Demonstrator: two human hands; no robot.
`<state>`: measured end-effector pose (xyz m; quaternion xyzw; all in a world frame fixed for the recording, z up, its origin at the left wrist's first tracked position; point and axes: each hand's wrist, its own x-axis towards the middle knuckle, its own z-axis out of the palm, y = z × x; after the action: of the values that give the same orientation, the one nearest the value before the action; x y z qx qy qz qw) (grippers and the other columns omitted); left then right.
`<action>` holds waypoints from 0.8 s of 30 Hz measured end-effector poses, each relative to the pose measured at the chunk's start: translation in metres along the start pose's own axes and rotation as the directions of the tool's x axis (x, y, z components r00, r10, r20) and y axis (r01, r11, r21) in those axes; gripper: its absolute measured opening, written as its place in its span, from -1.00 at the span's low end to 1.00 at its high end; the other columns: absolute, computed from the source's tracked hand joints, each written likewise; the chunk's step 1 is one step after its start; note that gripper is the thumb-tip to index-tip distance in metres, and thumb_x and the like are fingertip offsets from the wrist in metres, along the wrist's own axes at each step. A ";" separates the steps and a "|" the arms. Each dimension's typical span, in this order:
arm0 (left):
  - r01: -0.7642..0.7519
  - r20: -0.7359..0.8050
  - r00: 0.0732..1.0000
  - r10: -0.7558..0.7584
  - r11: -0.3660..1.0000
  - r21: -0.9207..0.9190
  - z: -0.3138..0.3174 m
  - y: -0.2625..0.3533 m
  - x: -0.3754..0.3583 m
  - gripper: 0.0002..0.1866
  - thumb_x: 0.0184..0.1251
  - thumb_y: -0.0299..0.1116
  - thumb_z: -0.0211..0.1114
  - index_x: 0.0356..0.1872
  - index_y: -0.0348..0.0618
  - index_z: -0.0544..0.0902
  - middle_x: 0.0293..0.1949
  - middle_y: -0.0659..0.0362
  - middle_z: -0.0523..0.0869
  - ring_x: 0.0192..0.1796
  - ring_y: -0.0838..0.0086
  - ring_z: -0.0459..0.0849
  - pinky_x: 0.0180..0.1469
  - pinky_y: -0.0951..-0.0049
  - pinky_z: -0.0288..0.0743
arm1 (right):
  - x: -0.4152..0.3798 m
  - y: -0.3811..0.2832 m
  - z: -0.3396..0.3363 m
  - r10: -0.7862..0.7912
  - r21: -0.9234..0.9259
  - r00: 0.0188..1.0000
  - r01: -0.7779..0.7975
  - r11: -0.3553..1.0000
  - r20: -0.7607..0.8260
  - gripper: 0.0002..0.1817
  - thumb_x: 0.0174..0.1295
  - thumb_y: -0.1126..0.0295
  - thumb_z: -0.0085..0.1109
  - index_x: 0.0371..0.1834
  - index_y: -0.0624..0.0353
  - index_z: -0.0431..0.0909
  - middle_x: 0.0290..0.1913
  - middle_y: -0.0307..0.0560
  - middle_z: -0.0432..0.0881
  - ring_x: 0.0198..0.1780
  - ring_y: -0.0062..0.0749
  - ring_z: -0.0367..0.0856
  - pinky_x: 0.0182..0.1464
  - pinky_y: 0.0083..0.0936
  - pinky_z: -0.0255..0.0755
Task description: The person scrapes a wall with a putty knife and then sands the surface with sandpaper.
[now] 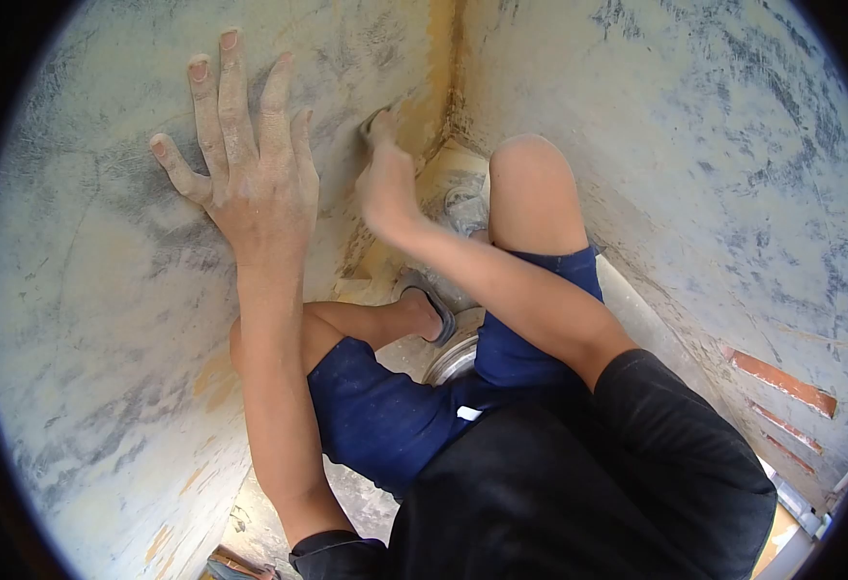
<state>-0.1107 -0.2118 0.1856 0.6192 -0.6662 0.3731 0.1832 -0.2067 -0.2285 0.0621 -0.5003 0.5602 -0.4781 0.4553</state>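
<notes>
My left hand [261,188], pale with dust, lies flat against the left wall [105,193] with its fingers spread, holding nothing. Lower on that same wall, close to the corner, my right hand [389,179] is slightly blurred. Its fingers close around a small, thin, dark-edged piece [373,123] held against the wall surface; it looks like a folded piece of sandpaper, though most of it is hidden by the hand. The wall is smeared whitish and grey, with a yellow-brown band near the corner.
A second wall [675,155] rises at the right, with reddish-brown strips [781,382] on its lower part. Between my bent legs sits a round metal rim [455,360]. My feet wear sandals [433,307]. Some items [240,563] lie at the bottom left.
</notes>
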 end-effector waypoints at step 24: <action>-0.029 -0.013 0.999 0.029 0.999 0.028 0.002 -0.001 -0.001 -0.54 0.37 0.05 0.45 0.29 0.47 0.69 0.62 0.43 0.38 0.70 0.49 0.17 0.73 0.03 -0.60 | 0.034 -0.015 -0.045 0.301 -0.005 0.952 -0.302 0.953 -0.059 -0.36 0.35 0.74 -0.19 0.56 0.54 0.21 0.44 0.51 0.45 0.34 0.23 0.61 0.50 -0.12 0.39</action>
<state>-0.1088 -0.2125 0.1832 0.6095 -0.6687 0.3891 0.1734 -0.2519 -0.2596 0.0819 -0.3984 0.6462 -0.4132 0.5030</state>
